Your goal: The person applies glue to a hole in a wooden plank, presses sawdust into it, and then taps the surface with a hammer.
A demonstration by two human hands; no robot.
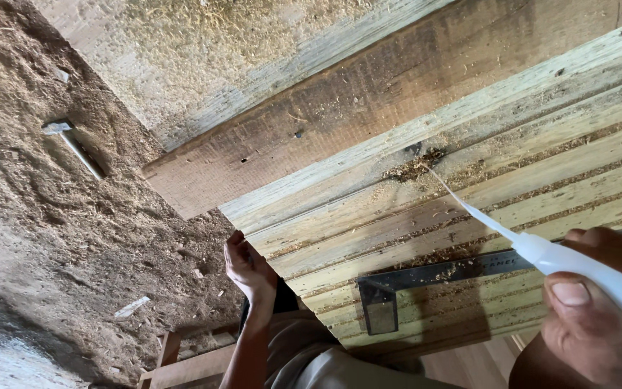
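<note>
While the right hand (599,310) grips a white bottle (584,270) at lower right, its nozzle runs up-left to a knot (415,167) in the planks (512,166). Closed on the plank edge, the left hand (248,270) lies farther off.

Soft daylight is falling evenly across the pale grooved wooden board (484,173), which is showing as the brightest surface. Beside it, the sawdust-covered ground is lying dimmer, darkening toward the lower corner away from the board. The right hand (599,310), nearest the lens below the board, is looking slightly soft and is casting a faint shadow onto the wood. No glare is showing; lines are leaning somewhat at the frame's edges.
</note>
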